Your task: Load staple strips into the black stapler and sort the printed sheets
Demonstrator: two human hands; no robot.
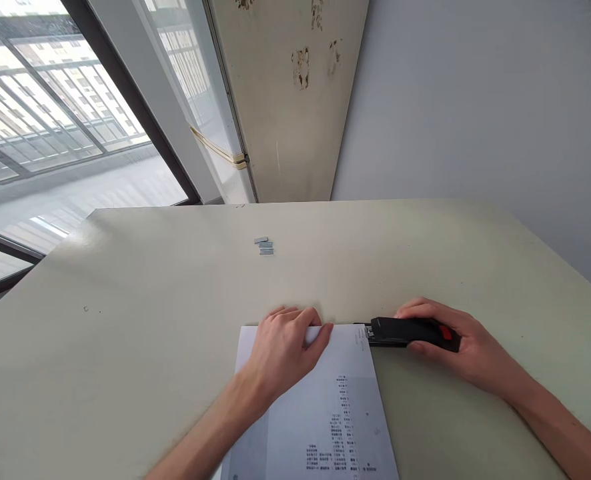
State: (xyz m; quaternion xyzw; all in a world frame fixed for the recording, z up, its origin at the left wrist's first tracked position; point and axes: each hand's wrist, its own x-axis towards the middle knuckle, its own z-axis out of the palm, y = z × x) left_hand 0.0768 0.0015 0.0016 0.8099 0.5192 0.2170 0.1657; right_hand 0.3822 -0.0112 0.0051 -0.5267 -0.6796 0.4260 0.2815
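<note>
A printed stack of paper [320, 400] lies on the table below the middle of the view. Over its far edge my left hand [293, 340] is curled, thumb on the top sheet and fingertips hidden beyond the edge. My right hand [448, 337] is wrapped around a black stapler [400, 331] with a red patch near its rear end. The stapler's front end meets the far right corner of the paper, and its base reaches beneath the sheets. How tightly its jaws press on the paper I cannot tell.
Several strips of staples [264, 246] lie farther back on the pale table [150, 280]. A single loose staple [86, 309] is at the left. Beyond the table stand a grey wall [465, 100], a worn panel [285, 120] and a window [50, 100].
</note>
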